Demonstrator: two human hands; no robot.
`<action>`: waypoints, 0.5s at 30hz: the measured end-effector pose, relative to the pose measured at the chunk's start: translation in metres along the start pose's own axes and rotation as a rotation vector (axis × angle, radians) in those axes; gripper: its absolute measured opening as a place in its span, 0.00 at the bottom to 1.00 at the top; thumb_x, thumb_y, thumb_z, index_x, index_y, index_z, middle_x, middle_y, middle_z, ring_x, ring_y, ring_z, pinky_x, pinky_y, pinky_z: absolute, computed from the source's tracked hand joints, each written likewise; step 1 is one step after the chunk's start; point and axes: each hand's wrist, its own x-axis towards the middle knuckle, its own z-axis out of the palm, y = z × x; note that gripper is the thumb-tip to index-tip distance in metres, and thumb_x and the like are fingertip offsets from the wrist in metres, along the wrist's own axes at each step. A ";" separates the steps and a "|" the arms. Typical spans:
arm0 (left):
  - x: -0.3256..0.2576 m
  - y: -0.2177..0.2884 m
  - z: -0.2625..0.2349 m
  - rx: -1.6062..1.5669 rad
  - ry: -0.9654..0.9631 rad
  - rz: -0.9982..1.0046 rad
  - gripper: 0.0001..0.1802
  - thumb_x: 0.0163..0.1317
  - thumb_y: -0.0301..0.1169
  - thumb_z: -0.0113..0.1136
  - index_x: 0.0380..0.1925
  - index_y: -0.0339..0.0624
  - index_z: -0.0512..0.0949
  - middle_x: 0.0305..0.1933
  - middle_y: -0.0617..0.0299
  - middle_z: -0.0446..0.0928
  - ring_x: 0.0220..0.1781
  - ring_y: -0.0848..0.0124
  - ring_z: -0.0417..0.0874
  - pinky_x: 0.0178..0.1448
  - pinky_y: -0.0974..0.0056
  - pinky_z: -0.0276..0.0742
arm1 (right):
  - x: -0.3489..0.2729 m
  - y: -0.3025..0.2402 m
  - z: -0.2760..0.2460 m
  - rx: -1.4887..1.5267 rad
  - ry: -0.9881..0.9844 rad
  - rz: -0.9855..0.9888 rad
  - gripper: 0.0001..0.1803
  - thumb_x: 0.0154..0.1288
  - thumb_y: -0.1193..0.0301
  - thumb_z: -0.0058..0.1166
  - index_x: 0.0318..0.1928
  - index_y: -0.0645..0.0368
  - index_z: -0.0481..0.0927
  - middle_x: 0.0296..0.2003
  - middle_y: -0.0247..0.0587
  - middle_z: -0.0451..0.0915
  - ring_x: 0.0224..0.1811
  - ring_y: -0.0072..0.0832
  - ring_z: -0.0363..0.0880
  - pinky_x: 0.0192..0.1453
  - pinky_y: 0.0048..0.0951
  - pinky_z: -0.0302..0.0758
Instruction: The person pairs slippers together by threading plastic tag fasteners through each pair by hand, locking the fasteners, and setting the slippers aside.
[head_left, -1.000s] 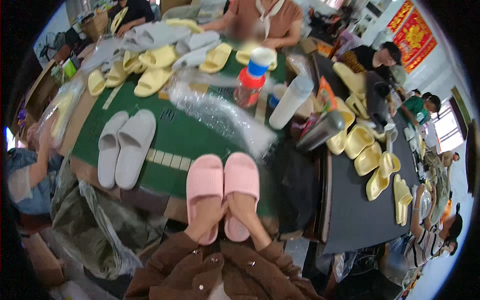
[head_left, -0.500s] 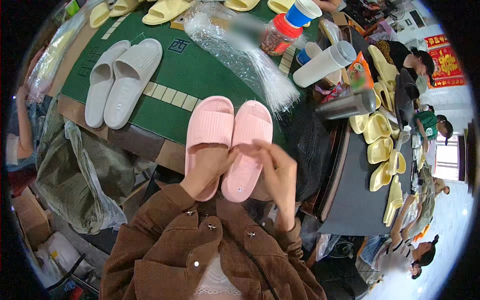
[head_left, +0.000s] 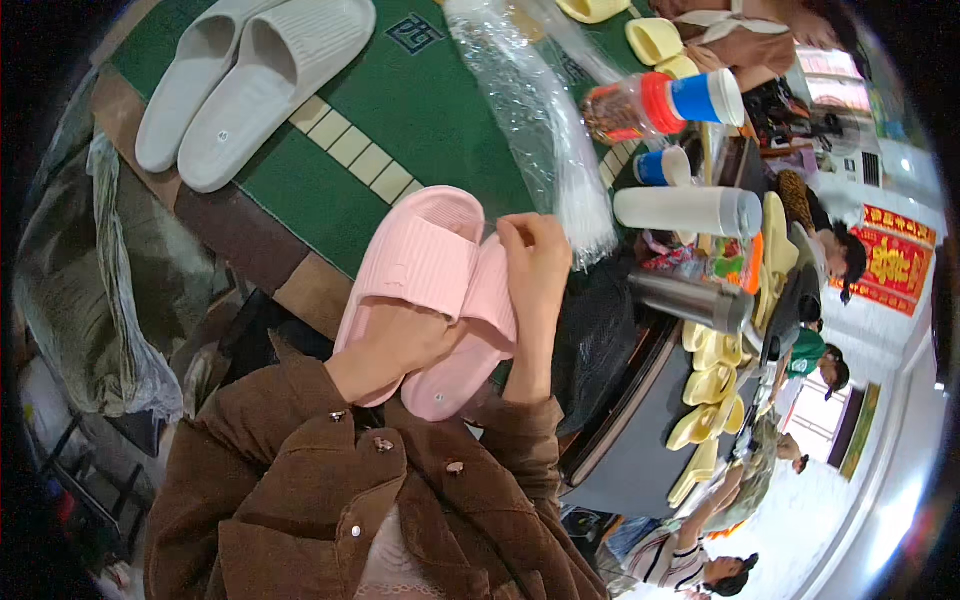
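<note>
A pair of pink slide slippers is held together before my chest, at the near edge of the green table mat. My left hand [head_left: 395, 338] reaches under the strap of the left slipper [head_left: 425, 255], its fingers partly hidden inside, and holds the pair. The right slipper [head_left: 490, 300] leans against it, partly covered by my right hand [head_left: 538, 265]. That hand is closed in a pinch by the right slipper's toe end; whatever is between the fingertips is too small to make out.
Grey slippers [head_left: 275, 85] lie at the far left of the mat [head_left: 400, 110]. A bundle of thin clear strands [head_left: 580, 200] in plastic wrap lies just beyond my right hand. A red-lidded jar [head_left: 630, 108], white bottle [head_left: 690, 210] and steel tumbler [head_left: 690, 298] stand right. Yellow slippers [head_left: 705, 425] and people are farther right.
My right hand has gone from the right slipper's strap up to its toe end, fingers pinched. The slippers now tilt and overlap more. The whole view has shifted and turned.
</note>
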 end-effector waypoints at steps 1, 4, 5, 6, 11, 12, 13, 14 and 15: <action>-0.002 0.000 0.001 -0.003 -0.001 -0.014 0.18 0.55 0.44 0.57 0.26 0.39 0.82 0.24 0.50 0.80 0.24 0.53 0.80 0.30 0.51 0.75 | 0.000 0.003 0.002 0.053 0.028 0.003 0.07 0.58 0.74 0.59 0.35 0.64 0.81 0.33 0.46 0.77 0.31 0.34 0.78 0.36 0.31 0.74; 0.001 0.005 -0.006 -0.013 -0.066 0.005 0.17 0.57 0.42 0.55 0.29 0.37 0.81 0.28 0.49 0.80 0.28 0.52 0.81 0.33 0.50 0.75 | 0.002 -0.003 -0.001 0.217 0.057 0.010 0.06 0.59 0.76 0.57 0.36 0.65 0.80 0.28 0.43 0.79 0.28 0.28 0.78 0.35 0.27 0.73; 0.001 0.004 -0.006 -0.012 -0.076 0.003 0.17 0.57 0.42 0.55 0.29 0.37 0.81 0.28 0.49 0.80 0.28 0.52 0.81 0.33 0.50 0.75 | 0.004 -0.010 -0.002 0.239 0.026 0.035 0.05 0.60 0.76 0.56 0.36 0.66 0.80 0.27 0.42 0.80 0.27 0.27 0.78 0.35 0.25 0.73; 0.001 0.003 -0.009 -0.078 -0.102 -0.010 0.17 0.57 0.41 0.55 0.32 0.36 0.80 0.31 0.48 0.80 0.31 0.51 0.81 0.36 0.50 0.75 | 0.004 -0.019 0.001 0.385 -0.014 0.118 0.06 0.62 0.75 0.55 0.36 0.66 0.80 0.27 0.42 0.81 0.27 0.25 0.78 0.34 0.25 0.73; 0.019 0.017 -0.027 -0.109 -0.017 0.060 0.41 0.54 0.37 0.58 0.66 0.34 0.56 0.71 0.44 0.53 0.72 0.48 0.54 0.74 0.51 0.47 | 0.011 -0.024 0.008 0.170 -0.071 0.114 0.09 0.61 0.71 0.57 0.36 0.66 0.80 0.27 0.44 0.80 0.27 0.26 0.77 0.33 0.28 0.73; 0.003 0.005 -0.013 0.060 -0.001 0.066 0.19 0.58 0.41 0.54 0.40 0.34 0.78 0.43 0.44 0.78 0.42 0.49 0.79 0.48 0.47 0.73 | 0.011 -0.028 0.008 0.167 -0.107 0.080 0.09 0.60 0.71 0.57 0.36 0.66 0.80 0.27 0.44 0.79 0.27 0.28 0.77 0.33 0.29 0.72; 0.003 0.005 -0.012 0.062 -0.006 0.072 0.19 0.58 0.41 0.54 0.40 0.34 0.78 0.43 0.44 0.78 0.42 0.49 0.79 0.48 0.47 0.73 | 0.009 -0.028 0.008 0.160 -0.138 0.056 0.09 0.59 0.71 0.58 0.36 0.66 0.81 0.27 0.45 0.78 0.27 0.30 0.76 0.33 0.30 0.72; 0.003 0.006 -0.013 0.032 -0.086 0.017 0.20 0.58 0.41 0.54 0.40 0.34 0.78 0.42 0.44 0.78 0.41 0.49 0.80 0.47 0.47 0.73 | 0.010 -0.030 0.007 0.110 -0.159 -0.082 0.08 0.57 0.72 0.59 0.34 0.66 0.80 0.26 0.45 0.75 0.29 0.34 0.76 0.34 0.32 0.71; 0.004 0.008 -0.017 0.007 -0.164 -0.033 0.20 0.58 0.42 0.55 0.39 0.34 0.78 0.40 0.44 0.79 0.40 0.49 0.80 0.46 0.47 0.73 | 0.010 -0.029 0.008 0.114 -0.145 -0.084 0.08 0.57 0.72 0.59 0.34 0.66 0.80 0.26 0.45 0.75 0.29 0.34 0.76 0.34 0.32 0.71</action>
